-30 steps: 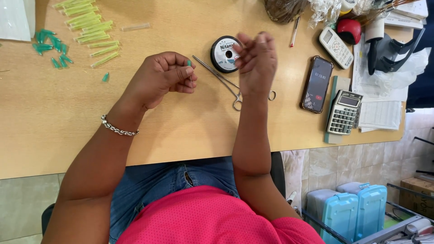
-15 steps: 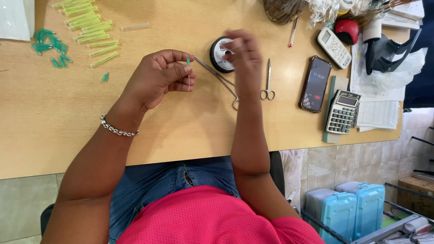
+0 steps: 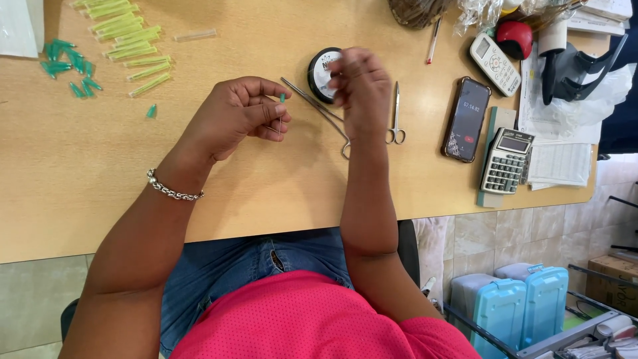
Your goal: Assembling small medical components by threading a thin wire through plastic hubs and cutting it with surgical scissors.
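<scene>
My left hand (image 3: 236,116) is closed around a small green-tipped piece (image 3: 282,98) pinched between thumb and fingers above the wooden table (image 3: 80,186). My right hand (image 3: 362,90) hovers blurred over a black spool of thin line (image 3: 320,72), fingers pinched together; what it holds is too fine to see. Metal forceps (image 3: 319,110) lie on the table between the two hands, partly under the right hand. Small scissors (image 3: 396,116) rest just right of my right hand.
Yellow-green tubes (image 3: 129,40) and green caps (image 3: 66,66) lie at the far left. A phone (image 3: 466,119), calculator (image 3: 506,161), handset (image 3: 497,64) and papers (image 3: 558,113) fill the right side. Blue cases (image 3: 525,306) stand on the floor beside the table.
My right hand has moved left and away from the scissors to hover over the spool. The left hand has kept its pinch and barely shifted.
</scene>
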